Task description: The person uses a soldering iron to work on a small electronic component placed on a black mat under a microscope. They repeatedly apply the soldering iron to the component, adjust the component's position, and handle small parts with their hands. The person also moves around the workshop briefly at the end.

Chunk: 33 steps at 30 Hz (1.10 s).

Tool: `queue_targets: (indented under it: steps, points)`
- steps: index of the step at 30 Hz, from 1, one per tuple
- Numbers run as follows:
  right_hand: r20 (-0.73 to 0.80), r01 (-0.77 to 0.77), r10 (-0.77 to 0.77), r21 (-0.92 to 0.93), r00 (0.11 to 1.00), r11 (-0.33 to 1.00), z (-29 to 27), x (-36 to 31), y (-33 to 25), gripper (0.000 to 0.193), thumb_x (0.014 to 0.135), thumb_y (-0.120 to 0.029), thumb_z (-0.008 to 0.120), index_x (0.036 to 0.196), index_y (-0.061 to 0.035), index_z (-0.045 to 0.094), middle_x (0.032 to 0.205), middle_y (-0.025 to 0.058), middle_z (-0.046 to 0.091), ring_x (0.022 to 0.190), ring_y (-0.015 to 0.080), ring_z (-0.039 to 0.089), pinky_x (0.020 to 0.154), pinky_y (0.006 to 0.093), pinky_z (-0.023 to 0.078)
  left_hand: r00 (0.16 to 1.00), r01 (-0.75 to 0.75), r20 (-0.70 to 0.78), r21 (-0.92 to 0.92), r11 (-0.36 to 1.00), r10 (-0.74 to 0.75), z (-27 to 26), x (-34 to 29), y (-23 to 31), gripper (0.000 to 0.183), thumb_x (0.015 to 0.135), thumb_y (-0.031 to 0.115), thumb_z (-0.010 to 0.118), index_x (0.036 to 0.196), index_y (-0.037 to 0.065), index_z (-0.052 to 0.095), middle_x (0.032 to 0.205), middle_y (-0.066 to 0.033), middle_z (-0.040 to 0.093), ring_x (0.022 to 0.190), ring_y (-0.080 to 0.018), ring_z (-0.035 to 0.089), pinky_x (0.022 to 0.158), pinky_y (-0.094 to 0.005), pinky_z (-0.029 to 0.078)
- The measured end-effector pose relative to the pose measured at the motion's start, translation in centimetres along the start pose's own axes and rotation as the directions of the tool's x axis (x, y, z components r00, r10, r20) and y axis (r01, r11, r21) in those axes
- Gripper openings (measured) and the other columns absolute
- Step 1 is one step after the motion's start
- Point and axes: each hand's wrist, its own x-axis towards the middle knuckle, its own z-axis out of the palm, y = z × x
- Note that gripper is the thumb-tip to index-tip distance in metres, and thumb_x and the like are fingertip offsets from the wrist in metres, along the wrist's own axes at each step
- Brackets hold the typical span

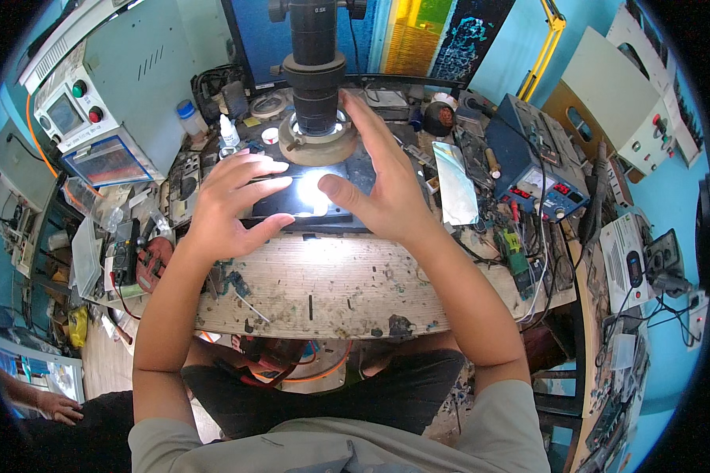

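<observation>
Under the microscope with its ring light lies a glaring, overexposed patch on a flat dark thing; its kind I cannot make out. On the patch's left is my left hand, fingers and thumb apart, their tips at its edge. My right hand is spread on the other side. Its thumb reaches over the bright patch, while its fingers stretch up beside the microscope's ring. Neither hand visibly grips anything. Whether the fingertips touch the dark thing is hard to tell in the glare.
A monitor stands behind the microscope. At left are a grey machine, a small white dropper bottle and a red round thing. At right sit a blue power supply, cables and tools. Another person's hand rests at lower left.
</observation>
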Motion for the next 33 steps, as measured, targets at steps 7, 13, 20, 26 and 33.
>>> queue_targets:
  steps: [7,13,20,26,33]
  points:
    - [-0.048,-0.005,0.003,-0.027,0.999,1.0,-0.5,-0.3,0.0,0.109,0.092,-0.057,0.087,0.166,0.0065,0.039,0.168,0.0313,0.045,0.158,0.0469,0.043,0.131,0.0541,0.032,0.985,-0.096,-0.145,0.01,0.995,0.096,-0.4,0.2,0.0,0.026,0.082,0.022,0.083,0.101,0.004,0.08,0.108,-0.0126,0.08,0.104,-0.0357,0.074,0.1,-0.05,0.056]
    - [-0.165,0.023,-0.027,-0.026,0.986,0.999,-1.3,-0.4,-0.1,0.093,0.093,-0.049,0.089,0.159,0.0016,0.049,0.161,0.0255,0.053,0.15,0.0406,0.052,0.126,0.0488,0.04,0.961,-0.134,-0.235,0.059,0.989,0.144,-0.9,-0.1,0.3,0.02,0.081,0.019,0.079,0.091,0.002,0.079,0.096,-0.0124,0.079,0.093,-0.0354,0.075,0.092,-0.0474,0.058]
    - [-0.41,-0.02,0.036,0.044,0.911,0.999,-1.7,-0.5,-0.1,0.041,0.099,-0.031,0.086,0.117,-0.0008,0.065,0.112,0.0126,0.071,0.099,0.0228,0.068,0.094,0.0366,0.056,0.94,-0.194,-0.267,0.093,0.977,0.212,-1.2,0.3,0.8,0.015,0.082,0.014,0.075,0.088,0.0,0.078,0.091,-0.0143,0.078,0.089,-0.0347,0.075,0.087,-0.0473,0.059]
    - [-0.379,-0.289,0.286,0.052,0.88,0.956,-5.4,0.6,1.5,0.025,0.102,-0.025,0.082,0.103,-0.0009,0.073,0.083,0.0066,0.074,0.072,0.0171,0.067,0.07,0.035,0.055,0.91,-0.259,-0.281,0.193,0.946,0.306,-2.2,0.3,1.4,0.014,0.085,0.009,0.071,0.089,-0.003,0.076,0.091,-0.016,0.077,0.087,-0.0363,0.073,0.086,-0.0485,0.057]
    - [-0.411,-0.342,0.261,-0.136,0.873,0.93,-20.5,-3.8,-2.2,0.025,0.104,-0.027,0.081,0.118,-0.0063,0.078,0.105,0.0032,0.082,0.088,0.0115,0.071,0.08,0.0285,0.057,0.887,-0.25,-0.299,0.329,0.911,0.352,-5.4,-0.2,3.6,0.016,0.09,0.012,0.069,0.089,-0.002,0.076,0.091,-0.0141,0.076,0.086,-0.0341,0.074,0.082,-0.0474,0.056]
